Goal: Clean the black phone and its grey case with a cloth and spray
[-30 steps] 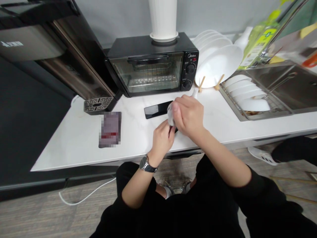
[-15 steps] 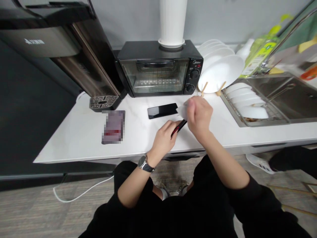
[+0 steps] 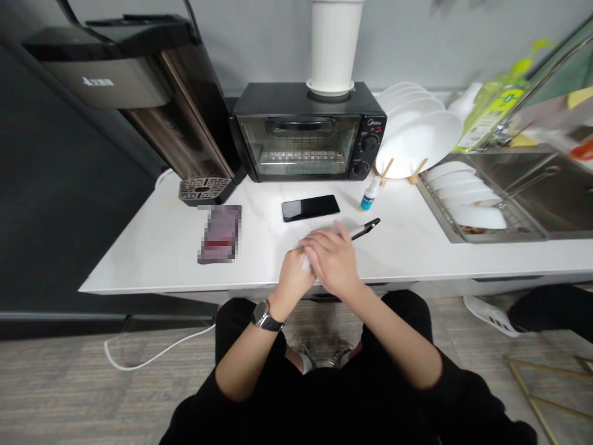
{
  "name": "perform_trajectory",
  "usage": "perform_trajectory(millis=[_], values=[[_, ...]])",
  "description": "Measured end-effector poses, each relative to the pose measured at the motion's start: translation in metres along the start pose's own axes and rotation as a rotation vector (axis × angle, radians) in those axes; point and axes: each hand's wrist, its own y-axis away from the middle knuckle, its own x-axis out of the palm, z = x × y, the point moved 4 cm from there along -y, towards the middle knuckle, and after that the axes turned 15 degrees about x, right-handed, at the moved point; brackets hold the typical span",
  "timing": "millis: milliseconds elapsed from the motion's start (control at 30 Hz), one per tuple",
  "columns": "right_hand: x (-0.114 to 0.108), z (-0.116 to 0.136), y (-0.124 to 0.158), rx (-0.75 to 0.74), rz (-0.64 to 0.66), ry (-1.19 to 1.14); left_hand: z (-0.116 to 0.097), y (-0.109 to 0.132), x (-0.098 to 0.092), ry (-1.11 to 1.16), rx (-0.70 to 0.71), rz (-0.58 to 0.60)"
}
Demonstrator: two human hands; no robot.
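Observation:
My left hand (image 3: 296, 272) and my right hand (image 3: 336, 259) are pressed together above the counter's front part. Fingers of the right lie over the left. Out from under my right hand, to the right, juts a slim black-and-grey tool (image 3: 367, 228); its other end is hidden in the hands, so its kind is unclear. Between the palms shows a small patch of white tissue (image 3: 306, 263). Both hands look closed round these things. Just beyond them a black phone (image 3: 310, 208) lies flat, and a small white bottle with a blue-yellow label (image 3: 369, 196) stands to its right.
A toaster oven (image 3: 306, 145) with a white pot (image 3: 336, 46) on top stands at the back. At left are a drink machine (image 3: 204, 123) and a pixelated purple item (image 3: 221, 235). White plates (image 3: 419, 142) stand in a rack beside the sink (image 3: 542, 179). Another person's shoe (image 3: 491, 315) shows at right.
My right hand has come down and left onto my left hand, with the tissue. The tool's black end now points out to the right. The small bottle is now uncovered.

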Motion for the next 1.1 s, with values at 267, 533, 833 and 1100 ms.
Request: perform_trajectory(millis=[267, 533, 833, 1100], values=[[-0.025, -0.06, -0.014, 0.059, -0.084, 0.16, -0.006, -0.002, -0.007, 0.064, 0.017, 0.039], [-0.013, -0.031, -0.004, 0.135, -0.111, 0.042, -0.005, -0.001, -0.001, -0.04, -0.008, 0.085], [-0.018, -0.04, -0.008, 0.025, 0.006, 0.129, -0.005, -0.001, -0.008, -0.016, -0.003, 0.063], [-0.036, -0.075, -0.015, 0.229, -0.116, 0.112, -0.012, -0.005, -0.006, 0.017, 0.006, 0.042]])
